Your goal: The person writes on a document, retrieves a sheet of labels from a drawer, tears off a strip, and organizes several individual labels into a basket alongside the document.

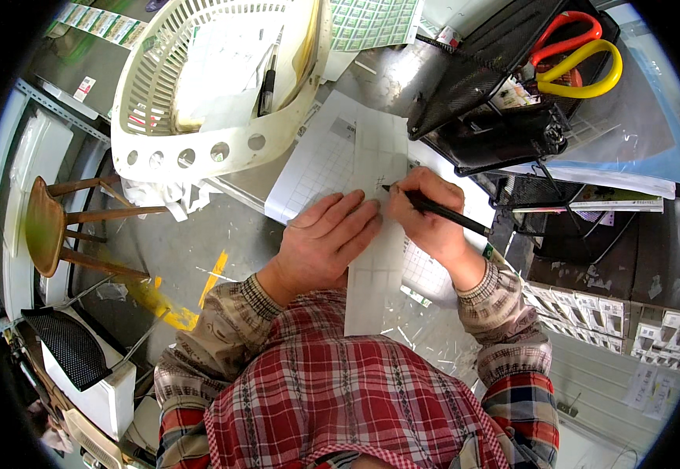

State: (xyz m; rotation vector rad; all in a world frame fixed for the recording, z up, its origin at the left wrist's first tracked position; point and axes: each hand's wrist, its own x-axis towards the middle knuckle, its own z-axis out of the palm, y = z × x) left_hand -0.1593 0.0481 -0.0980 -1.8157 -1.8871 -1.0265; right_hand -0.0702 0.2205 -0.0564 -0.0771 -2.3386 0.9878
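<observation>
A black pen (pixel 457 218) is gripped in my right hand (pixel 431 227), its tip touching or just above a long, translucent white paper strip (pixel 375 285). Dark handwritten strokes show on the strip beside the tip. Under the strip lies a white sheet with a printed grid (pixel 302 181), partly covered by it and by my hands. My left hand (pixel 330 241) rests palm down on the strip's left edge and the gridded sheet, its fingers stretched out and holding nothing. The strip's lower end hangs towards my red checked apron (pixel 340 383).
Beyond the sheet, at left, stands a cream plastic basket (pixel 172 162) holding papers and a dark pen (pixel 268 87). A black mesh organizer (pixel 465 90) with red-handled and yellow-handled scissors (pixel 590 84) stands at right. A wooden stool (pixel 44 227) is on the far left.
</observation>
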